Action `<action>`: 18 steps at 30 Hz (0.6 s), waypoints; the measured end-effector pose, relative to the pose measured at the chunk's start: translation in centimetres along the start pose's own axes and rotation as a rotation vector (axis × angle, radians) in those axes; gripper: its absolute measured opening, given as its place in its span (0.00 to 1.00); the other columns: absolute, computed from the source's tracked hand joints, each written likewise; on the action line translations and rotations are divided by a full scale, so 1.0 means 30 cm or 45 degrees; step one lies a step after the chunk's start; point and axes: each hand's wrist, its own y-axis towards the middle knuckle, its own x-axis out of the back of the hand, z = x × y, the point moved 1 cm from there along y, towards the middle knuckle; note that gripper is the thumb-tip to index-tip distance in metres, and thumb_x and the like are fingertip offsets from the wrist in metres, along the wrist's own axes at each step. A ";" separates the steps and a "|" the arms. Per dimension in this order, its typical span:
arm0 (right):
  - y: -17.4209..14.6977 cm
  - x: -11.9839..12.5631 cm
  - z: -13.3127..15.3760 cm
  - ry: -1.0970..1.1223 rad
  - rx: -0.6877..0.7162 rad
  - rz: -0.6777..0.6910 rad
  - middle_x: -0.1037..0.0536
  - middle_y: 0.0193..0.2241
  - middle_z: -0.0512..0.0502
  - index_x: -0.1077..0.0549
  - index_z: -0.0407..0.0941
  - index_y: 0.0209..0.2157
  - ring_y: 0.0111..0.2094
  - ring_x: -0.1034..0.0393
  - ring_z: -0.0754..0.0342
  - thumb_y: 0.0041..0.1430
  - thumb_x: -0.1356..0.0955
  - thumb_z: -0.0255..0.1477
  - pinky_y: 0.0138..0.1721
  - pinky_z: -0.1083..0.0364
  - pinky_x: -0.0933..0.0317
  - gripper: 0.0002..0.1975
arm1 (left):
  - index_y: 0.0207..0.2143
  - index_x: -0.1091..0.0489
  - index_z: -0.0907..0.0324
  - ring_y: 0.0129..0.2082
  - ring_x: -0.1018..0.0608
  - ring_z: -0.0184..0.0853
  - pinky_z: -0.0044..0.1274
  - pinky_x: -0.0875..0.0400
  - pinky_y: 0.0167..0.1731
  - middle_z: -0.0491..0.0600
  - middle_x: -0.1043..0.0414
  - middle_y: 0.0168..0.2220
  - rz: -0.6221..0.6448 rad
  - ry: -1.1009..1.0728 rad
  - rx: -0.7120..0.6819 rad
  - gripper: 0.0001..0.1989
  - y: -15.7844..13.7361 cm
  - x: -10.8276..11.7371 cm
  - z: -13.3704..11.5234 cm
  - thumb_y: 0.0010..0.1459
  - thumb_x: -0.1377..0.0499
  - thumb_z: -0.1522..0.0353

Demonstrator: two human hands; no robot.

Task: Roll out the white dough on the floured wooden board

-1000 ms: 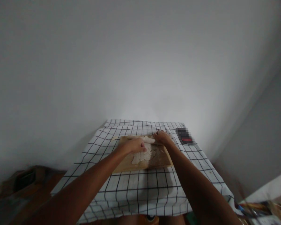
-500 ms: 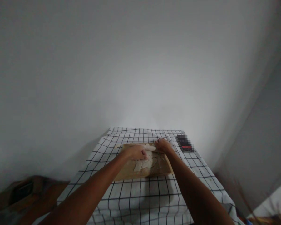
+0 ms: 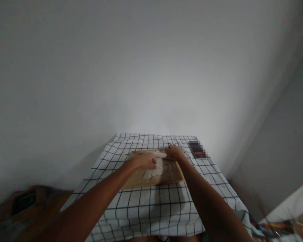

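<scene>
A pale rolling pin (image 3: 161,154) lies across the far part of a wooden board (image 3: 133,183). My left hand (image 3: 147,161) is closed at its left part, the fingers curled and partly hidden by the hand itself. At the right end, my right hand (image 3: 174,151) is wrapped round the pin. Below the pin a thin, ragged-edged sheet of whitish dough (image 3: 153,172) is spread on the board, with small crumbs around it. My left hand and forearm cover part of the dough and board.
A black-and-white checked cloth (image 3: 146,210) covers the table under the board. Towards the back right lies a dark, pixelated flat object (image 3: 198,150). A pale wall (image 3: 151,84) rises behind the table. Brownish objects (image 3: 25,201) stand low at the left.
The whole view has shifted slightly, so the table sits a little higher in the picture. Both hands stay closed at the pin, with little visible movement over the board.
</scene>
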 end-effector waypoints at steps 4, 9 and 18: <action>0.008 -0.009 -0.003 0.021 -0.021 -0.003 0.24 0.56 0.39 0.25 0.51 0.55 0.58 0.31 0.40 0.70 0.41 0.39 0.53 0.44 0.36 0.21 | 0.41 0.23 0.56 0.38 0.22 0.37 0.22 0.36 0.31 0.48 0.20 0.38 0.020 -0.009 -0.032 0.13 -0.007 0.006 0.003 0.54 0.38 0.62; 0.031 -0.029 -0.011 0.067 -0.064 -0.012 0.26 0.57 0.37 0.25 0.47 0.55 0.58 0.31 0.41 0.71 0.44 0.42 0.53 0.44 0.35 0.25 | 0.43 0.24 0.57 0.39 0.22 0.38 0.22 0.35 0.32 0.48 0.20 0.39 0.029 -0.026 -0.032 0.15 -0.011 0.015 0.012 0.52 0.38 0.63; 0.053 -0.049 -0.019 0.132 -0.083 -0.014 0.27 0.58 0.34 0.26 0.45 0.55 0.59 0.32 0.40 0.70 0.44 0.43 0.54 0.43 0.36 0.25 | 0.40 0.24 0.56 0.36 0.22 0.36 0.22 0.36 0.29 0.47 0.21 0.36 0.030 -0.024 -0.021 0.16 0.009 0.007 0.020 0.48 0.38 0.63</action>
